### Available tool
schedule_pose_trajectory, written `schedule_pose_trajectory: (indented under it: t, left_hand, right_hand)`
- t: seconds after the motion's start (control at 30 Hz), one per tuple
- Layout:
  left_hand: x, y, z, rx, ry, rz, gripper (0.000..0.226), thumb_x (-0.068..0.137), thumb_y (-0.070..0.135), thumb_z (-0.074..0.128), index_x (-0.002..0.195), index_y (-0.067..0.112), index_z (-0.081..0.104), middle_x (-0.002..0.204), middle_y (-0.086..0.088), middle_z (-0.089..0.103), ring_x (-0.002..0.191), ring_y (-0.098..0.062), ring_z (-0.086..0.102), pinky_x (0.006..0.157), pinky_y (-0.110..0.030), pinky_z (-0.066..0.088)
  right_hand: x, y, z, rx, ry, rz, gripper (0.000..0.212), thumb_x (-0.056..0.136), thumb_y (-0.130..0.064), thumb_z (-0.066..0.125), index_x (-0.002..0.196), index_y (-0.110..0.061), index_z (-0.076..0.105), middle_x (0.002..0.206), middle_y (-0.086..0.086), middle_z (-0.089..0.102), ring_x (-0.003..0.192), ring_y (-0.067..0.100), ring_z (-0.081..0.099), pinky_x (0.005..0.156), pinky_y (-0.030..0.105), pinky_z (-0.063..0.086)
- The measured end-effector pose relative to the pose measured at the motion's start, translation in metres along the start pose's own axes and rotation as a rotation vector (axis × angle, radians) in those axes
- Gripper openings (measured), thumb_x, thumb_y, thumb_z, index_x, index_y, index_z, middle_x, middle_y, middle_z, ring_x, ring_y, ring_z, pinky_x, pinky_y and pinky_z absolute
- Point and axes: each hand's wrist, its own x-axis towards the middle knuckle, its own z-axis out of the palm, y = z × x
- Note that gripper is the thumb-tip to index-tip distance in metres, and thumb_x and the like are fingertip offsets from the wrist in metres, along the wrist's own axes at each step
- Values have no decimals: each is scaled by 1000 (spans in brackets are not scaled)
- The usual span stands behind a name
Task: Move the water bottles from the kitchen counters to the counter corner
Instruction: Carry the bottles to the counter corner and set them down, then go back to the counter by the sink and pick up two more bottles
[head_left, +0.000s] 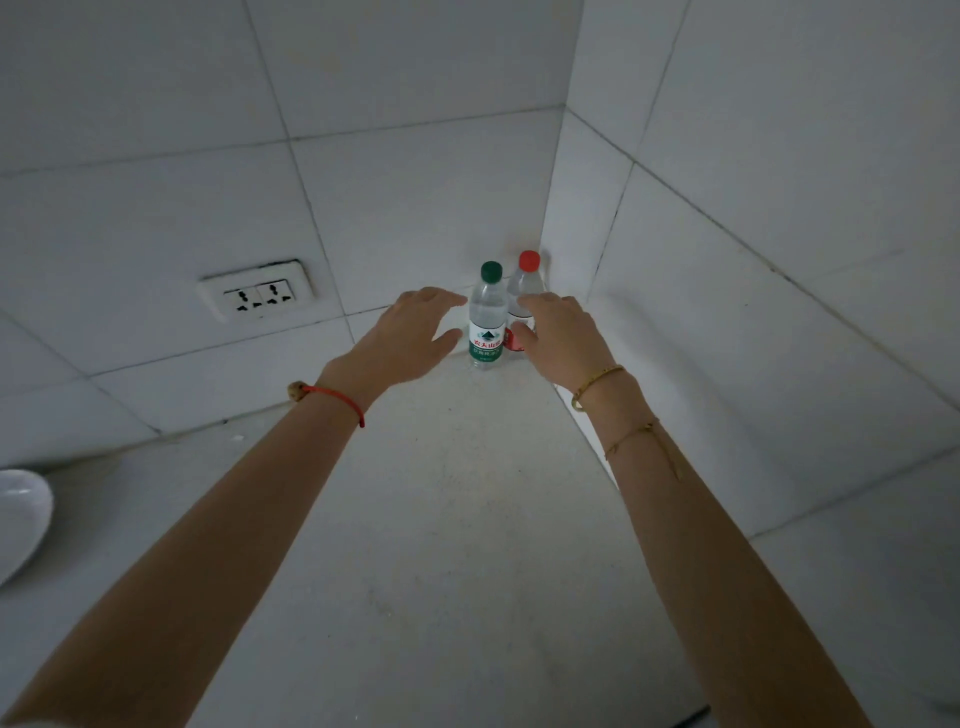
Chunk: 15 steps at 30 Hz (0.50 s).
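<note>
- Bottles: two, both upright on the counter (447, 519), tucked into the corner where the two tiled walls meet.
- Green-capped bottle (488, 317) stands in front, clear, with a white and green label.
- Red-capped bottle (524, 291) is just behind it and to the right, nearest the corner; red label low down, partly hidden by my right hand. Cannot tell if the two bottles touch.
- My left hand (410, 332) is beside the green-capped bottle on its left, fingers spread and curved, thumb pointing toward the label, holding nothing. A small gap shows between fingertips and bottle.
- My right hand (563, 338) is on the right side of the pair, fingers loosely spread, nothing gripped. It overlaps the red-capped bottle in view; cannot tell if it touches it.
- Red string bracelet (337, 397) on my left wrist, thin gold bracelets (597, 382) on my right.
- Both forearms bare, reaching in from the bottom edge.
- Wall (156, 182) on the left: white tiles, with a double socket (258, 296) well left of the bottles.
- White dish (21, 514) at the left edge on the counter, only partly in view, well apart from the bottles.
</note>
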Motion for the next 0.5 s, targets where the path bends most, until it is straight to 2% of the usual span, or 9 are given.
schedule_pose_trajectory:
  t: [0.2, 0.33, 0.5]
  left_hand:
    - [-67, 0, -16, -27, -5, 0, 42, 95, 31, 48, 136, 22, 45, 141, -2, 47, 128, -23, 42, 107, -43, 36]
    - [-120, 1, -25, -57, 20, -46, 42, 96, 30, 47, 137, 22, 46, 139, -2, 50, 125, -22, 47, 106, -38, 37]
    - [-193, 5, -37, -93, 62, -131, 40, 97, 30, 46, 136, 21, 48, 136, -1, 54, 125, -21, 49, 107, -37, 37]
  right_hand:
    - [-50, -37, -9, 28, 0, -84, 34, 96, -26, 43, 124, -9, 54, 121, 11, 60, 108, 33, 53, 90, 44, 45]
    - [-84, -62, -10, 54, -11, -134, 32, 95, -25, 43, 119, -7, 55, 117, 13, 62, 106, 35, 56, 85, 40, 43]
    - [-124, -93, -8, 87, -57, -199, 39, 96, -26, 45, 131, -9, 50, 128, 12, 59, 118, 33, 52, 98, 45, 42]
